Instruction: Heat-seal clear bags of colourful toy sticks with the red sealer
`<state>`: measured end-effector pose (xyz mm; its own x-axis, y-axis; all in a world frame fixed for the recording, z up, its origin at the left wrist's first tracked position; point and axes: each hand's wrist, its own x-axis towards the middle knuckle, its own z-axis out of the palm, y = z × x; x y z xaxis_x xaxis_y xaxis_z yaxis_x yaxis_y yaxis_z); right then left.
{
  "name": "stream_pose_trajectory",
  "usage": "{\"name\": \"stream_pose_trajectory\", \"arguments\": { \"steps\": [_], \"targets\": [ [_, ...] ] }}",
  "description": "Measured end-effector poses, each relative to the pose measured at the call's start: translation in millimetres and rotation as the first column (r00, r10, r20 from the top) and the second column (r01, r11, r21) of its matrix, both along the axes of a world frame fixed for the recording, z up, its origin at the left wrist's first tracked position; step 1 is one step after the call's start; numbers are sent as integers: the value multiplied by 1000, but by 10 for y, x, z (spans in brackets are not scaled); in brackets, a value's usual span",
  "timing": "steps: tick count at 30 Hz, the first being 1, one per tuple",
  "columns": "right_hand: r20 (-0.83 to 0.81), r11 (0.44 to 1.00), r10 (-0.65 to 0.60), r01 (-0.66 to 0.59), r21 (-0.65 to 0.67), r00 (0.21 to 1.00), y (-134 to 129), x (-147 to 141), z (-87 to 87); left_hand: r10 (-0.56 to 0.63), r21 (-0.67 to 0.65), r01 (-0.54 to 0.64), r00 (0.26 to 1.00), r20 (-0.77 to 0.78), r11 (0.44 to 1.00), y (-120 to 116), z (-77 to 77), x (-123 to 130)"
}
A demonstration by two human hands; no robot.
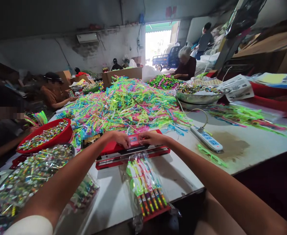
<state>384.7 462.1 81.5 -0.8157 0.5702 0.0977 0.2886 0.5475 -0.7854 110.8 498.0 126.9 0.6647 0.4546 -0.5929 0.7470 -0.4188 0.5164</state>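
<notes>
A red heat sealer (161,150) sits on the white table in front of me. My left hand (122,139) rests on its upper arm with the fingers bent over the edge. On the same arm, to the right of a small blue panel, my right hand (149,137) presses with its fingers curled. Between the jaws lies the top end of a clear plastic bag (147,186), which hangs towards me over the table edge. Inside show several sticks with bright green, white and pink strips and striped coloured ends. Parts of both hands' fingertips are hidden.
Behind the sealer rises a heap of neon strips (133,98). At left stand a red basin (45,133) and a bin of small wrapped pieces (33,173). A power strip (206,139), green plastic glasses frames (212,156) and a metal bowl (198,97) are at right. Other people sit around.
</notes>
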Motion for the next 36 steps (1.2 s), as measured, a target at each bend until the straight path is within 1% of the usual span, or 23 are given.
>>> {"name": "stream_pose_trajectory", "arguments": {
  "steps": [3, 5, 8, 10, 14, 17, 20, 22, 26, 32, 36],
  "targets": [
    [-4, 1000, 3, -3, -15, 1000, 5, -6, -2, -5, 21, 5, 1000, -1, 1000, 15, -14, -6],
    [3, 1000, -3, 3, -19, 1000, 10, -3, -18, -3, 41, 3, 1000, 11, 999, 16, 5, -35],
    [29, 999, -20, 18, 50, 999, 33, -8, -54, 7, 59, -9, 999, 35, 998, -8, 51, -111],
    [65, 995, -28, 22, 98, 997, 58, -24, -70, 23, 61, -26, 998, 60, 998, -50, 67, -156],
    [142, 990, -51, 32, 135, 989, 90, -55, -67, 78, 46, -85, 987, 141, 995, -199, 40, -182],
    [145, 988, -62, 39, 152, 987, 69, -49, -38, 122, 23, -129, 971, 205, 991, -304, 12, -179],
    [128, 989, -58, 39, 144, 990, 37, -32, -4, 149, 6, -154, 962, 228, 988, -340, 18, -204],
    [132, 989, -57, 39, 140, 990, 28, -29, 13, 141, -6, -143, 964, 224, 990, -326, 42, -233],
    [135, 991, -48, 31, 127, 990, 38, -39, 24, 72, -28, -69, 983, 169, 997, -274, 95, -255],
    [104, 997, -14, 6, 76, 994, 29, 7, 23, 1, 59, -6, 996, 89, 998, -237, 100, -210],
    [102, 998, -10, 4, 60, 995, 11, 53, 34, -14, 112, 5, 997, 78, 994, -208, 99, -291]
  ]
}}
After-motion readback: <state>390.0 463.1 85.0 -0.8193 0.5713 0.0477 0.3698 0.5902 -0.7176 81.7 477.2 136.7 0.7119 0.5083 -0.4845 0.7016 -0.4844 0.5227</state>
